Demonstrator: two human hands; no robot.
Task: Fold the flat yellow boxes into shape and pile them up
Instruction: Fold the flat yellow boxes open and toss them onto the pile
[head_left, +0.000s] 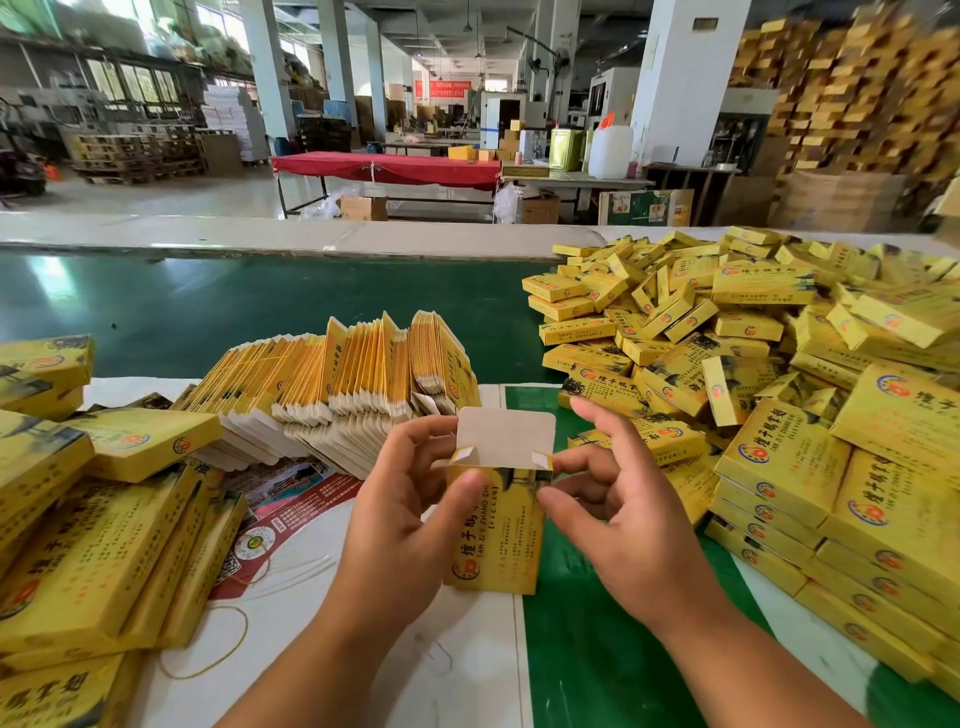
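Both hands, left (410, 499) and right (618, 499), pinch 1 upright yellow box (496, 535) at its sides, keeping its top flap (506, 436) raised for tucking.

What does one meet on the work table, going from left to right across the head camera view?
Stack of folded boxes → bundle of flat boxes → left hand → yellow box with its top flap open → right hand → big pile of finished boxes.

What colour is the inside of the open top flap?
Plain white, on the box's top flap, head view.
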